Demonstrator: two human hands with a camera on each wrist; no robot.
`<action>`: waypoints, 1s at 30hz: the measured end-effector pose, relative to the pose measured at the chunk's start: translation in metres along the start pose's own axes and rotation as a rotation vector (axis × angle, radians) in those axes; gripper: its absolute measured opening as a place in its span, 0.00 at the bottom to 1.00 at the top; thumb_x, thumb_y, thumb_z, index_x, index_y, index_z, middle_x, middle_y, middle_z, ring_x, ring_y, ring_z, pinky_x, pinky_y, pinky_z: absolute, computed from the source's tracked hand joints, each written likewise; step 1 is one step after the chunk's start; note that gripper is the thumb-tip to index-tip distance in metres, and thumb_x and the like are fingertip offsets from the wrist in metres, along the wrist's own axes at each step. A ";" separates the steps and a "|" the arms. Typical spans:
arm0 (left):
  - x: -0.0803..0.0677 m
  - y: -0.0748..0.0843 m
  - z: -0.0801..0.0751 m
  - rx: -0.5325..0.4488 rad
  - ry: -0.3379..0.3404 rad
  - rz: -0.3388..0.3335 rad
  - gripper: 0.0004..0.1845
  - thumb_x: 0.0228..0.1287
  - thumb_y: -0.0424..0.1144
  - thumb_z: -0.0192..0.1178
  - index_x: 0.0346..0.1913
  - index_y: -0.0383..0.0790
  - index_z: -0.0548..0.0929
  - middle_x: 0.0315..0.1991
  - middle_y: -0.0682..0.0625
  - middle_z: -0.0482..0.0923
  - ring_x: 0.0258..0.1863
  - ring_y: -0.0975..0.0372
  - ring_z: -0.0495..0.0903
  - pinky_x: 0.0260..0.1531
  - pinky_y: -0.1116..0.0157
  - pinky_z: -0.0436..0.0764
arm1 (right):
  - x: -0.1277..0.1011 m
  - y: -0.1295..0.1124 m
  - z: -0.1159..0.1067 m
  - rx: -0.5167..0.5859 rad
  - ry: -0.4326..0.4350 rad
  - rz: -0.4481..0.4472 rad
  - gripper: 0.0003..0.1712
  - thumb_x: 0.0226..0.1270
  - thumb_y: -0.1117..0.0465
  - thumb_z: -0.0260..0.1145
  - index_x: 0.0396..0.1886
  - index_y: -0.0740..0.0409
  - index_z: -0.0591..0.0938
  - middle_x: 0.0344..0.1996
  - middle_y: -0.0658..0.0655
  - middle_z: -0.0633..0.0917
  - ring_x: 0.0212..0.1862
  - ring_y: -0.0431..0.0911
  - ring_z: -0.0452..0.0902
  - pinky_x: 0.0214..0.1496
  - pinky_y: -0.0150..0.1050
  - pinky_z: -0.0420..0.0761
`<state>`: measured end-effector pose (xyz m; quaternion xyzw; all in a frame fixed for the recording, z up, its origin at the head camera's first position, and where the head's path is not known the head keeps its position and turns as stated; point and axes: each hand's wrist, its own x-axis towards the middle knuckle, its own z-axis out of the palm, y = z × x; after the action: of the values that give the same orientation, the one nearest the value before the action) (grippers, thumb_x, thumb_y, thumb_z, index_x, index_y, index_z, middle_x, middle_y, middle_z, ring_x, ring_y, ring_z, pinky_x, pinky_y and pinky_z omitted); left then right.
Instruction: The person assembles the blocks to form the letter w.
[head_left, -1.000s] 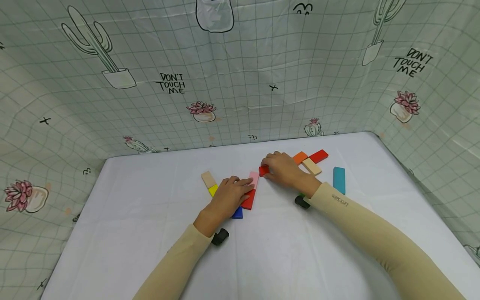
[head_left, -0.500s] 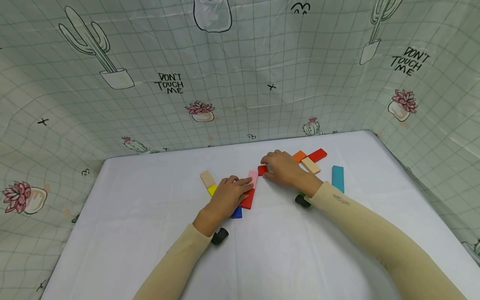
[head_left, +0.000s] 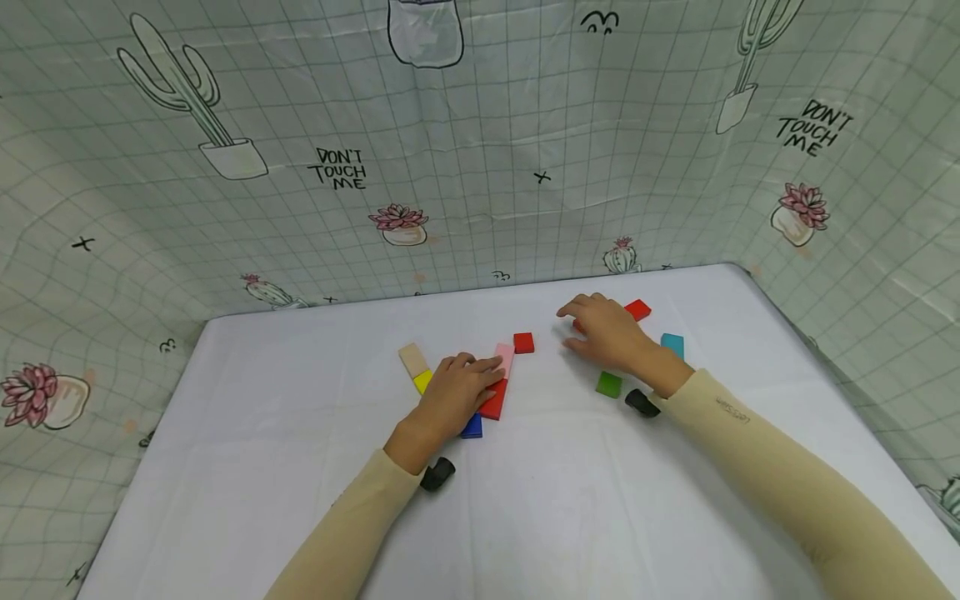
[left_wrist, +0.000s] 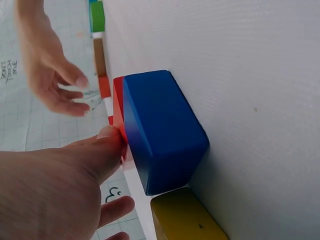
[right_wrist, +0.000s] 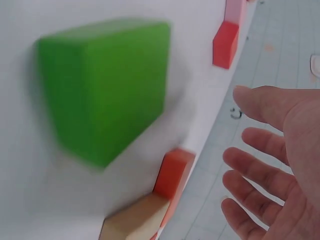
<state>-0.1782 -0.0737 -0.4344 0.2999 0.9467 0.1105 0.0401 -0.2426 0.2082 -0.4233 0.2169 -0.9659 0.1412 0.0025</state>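
a small red square block [head_left: 523, 342] lay alone on the white table [head_left: 300, 467], just beside the far end of a pink block [head_left: 506, 358] and between the person's two hands. the left hand [head_left: 457, 392] rested flat on a row of blocks, fingers relaxed and gripping nothing, its fingertips on the pink block and a long red block [head_left: 495, 400]; the left wrist view showed its thumb [left_wrist: 107, 145] against that red block next to a blue block [left_wrist: 160, 130]. a yellow block [head_left: 423, 381] and a tan block [head_left: 412, 359] lay on the hand's left. the right hand [head_left: 609, 333] hovered well to the right with fingers spread loosely, holding nothing, above an orange block [right_wrist: 172, 172] and a second tan block [right_wrist: 132, 220]. a green block [head_left: 608, 384], a teal block [head_left: 672, 343] and another red block [head_left: 637, 310] lay near it.
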 end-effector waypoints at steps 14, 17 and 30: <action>-0.001 0.000 0.000 -0.001 0.017 0.010 0.24 0.76 0.40 0.65 0.71 0.42 0.81 0.74 0.48 0.76 0.69 0.46 0.74 0.73 0.46 0.70 | -0.024 0.032 -0.013 -0.002 0.042 0.009 0.26 0.66 0.63 0.75 0.62 0.66 0.83 0.61 0.67 0.83 0.61 0.65 0.76 0.66 0.62 0.76; -0.001 0.000 0.000 0.005 0.019 0.012 0.24 0.76 0.41 0.65 0.71 0.42 0.81 0.74 0.48 0.76 0.69 0.46 0.74 0.73 0.46 0.70 | -0.029 0.039 -0.014 -0.008 0.054 0.001 0.26 0.66 0.63 0.76 0.62 0.66 0.83 0.61 0.68 0.83 0.60 0.66 0.76 0.63 0.62 0.77; -0.001 0.000 0.001 -0.012 0.027 0.007 0.23 0.76 0.40 0.64 0.71 0.42 0.82 0.73 0.48 0.77 0.68 0.46 0.75 0.72 0.46 0.72 | -0.043 0.059 -0.017 -0.037 0.037 -0.021 0.33 0.61 0.61 0.81 0.64 0.68 0.81 0.62 0.69 0.83 0.59 0.66 0.78 0.63 0.64 0.78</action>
<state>-0.1771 -0.0744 -0.4355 0.3013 0.9455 0.1202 0.0287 -0.2290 0.2818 -0.4262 0.2245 -0.9658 0.1272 0.0257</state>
